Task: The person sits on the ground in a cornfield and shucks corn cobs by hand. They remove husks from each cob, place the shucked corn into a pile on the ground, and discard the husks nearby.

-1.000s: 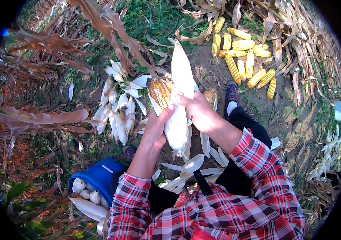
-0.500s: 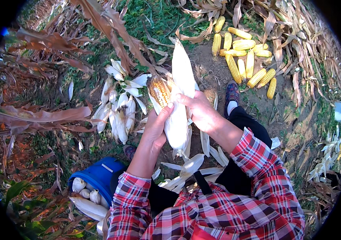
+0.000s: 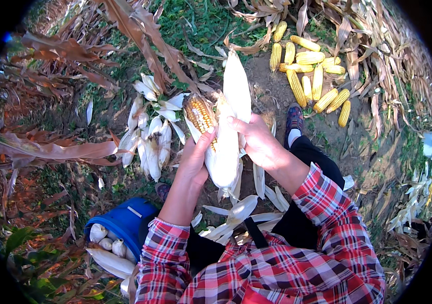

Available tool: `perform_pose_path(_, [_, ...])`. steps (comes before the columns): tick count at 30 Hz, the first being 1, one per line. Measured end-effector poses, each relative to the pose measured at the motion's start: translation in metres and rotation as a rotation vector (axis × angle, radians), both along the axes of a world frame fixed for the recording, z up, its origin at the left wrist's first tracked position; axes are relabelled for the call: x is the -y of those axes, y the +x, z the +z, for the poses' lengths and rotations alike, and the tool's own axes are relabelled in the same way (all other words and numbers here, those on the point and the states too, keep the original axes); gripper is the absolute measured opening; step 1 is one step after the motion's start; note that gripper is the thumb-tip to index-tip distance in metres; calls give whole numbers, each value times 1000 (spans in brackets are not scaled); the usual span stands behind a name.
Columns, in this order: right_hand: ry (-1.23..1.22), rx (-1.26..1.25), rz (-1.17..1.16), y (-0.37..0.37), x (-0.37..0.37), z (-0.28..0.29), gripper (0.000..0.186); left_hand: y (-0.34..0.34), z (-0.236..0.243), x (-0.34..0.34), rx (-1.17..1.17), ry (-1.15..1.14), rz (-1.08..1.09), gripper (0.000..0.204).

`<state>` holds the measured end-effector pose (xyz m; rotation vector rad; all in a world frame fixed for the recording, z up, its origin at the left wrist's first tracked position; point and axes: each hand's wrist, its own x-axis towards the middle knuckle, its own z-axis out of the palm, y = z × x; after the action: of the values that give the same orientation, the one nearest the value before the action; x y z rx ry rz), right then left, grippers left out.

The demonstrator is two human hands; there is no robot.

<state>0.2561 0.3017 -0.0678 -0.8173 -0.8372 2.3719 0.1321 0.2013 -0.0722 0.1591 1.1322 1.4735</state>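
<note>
Both of my hands grip a corn ear (image 3: 201, 114) in white husk, its yellow kernels exposed on the upper left, with a darkened tip. My left hand (image 3: 198, 154) is closed on it from the left, thumb beside the kernels. My right hand (image 3: 256, 142) holds the pale husk (image 3: 236, 83) on the right, thumb pressed on it and the pointed husk end standing upward. Part of each hand's fingers is hidden behind the ear. Loose pale husks (image 3: 241, 213) lie below the ear, by my legs.
Several bare yellow cobs (image 3: 317, 81) lie on the soil at upper right. White husked ears and husks (image 3: 152, 147) are heaped at left. A blue bucket (image 3: 132, 218) holding unhusked ears lies tipped at lower left. Dry stalks (image 3: 378, 61) surround me; my shoe (image 3: 294, 116) rests beside the cobs.
The gap between the kernels and the upright husk has widened slightly: the exposed part has moved left, the husk right, with my hands.
</note>
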Motion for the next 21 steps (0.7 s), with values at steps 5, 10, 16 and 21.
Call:
perform_pose_path(5, [4, 53, -8, 0, -1, 5, 33, -1, -7, -1, -39, -32, 71, 49])
perform_pose_path(10, [94, -132, -68, 15, -31, 7, 40, -21, -4, -2, 150, -83, 353, 40])
perform_pose_path(16, [234, 4, 207, 5, -20, 12, 61, -45, -9, -3, 176, 13, 556, 45])
perform_pose_path(21, [332, 105, 349, -12, 16, -8, 86, -37, -10, -4, 140, 42, 504, 45])
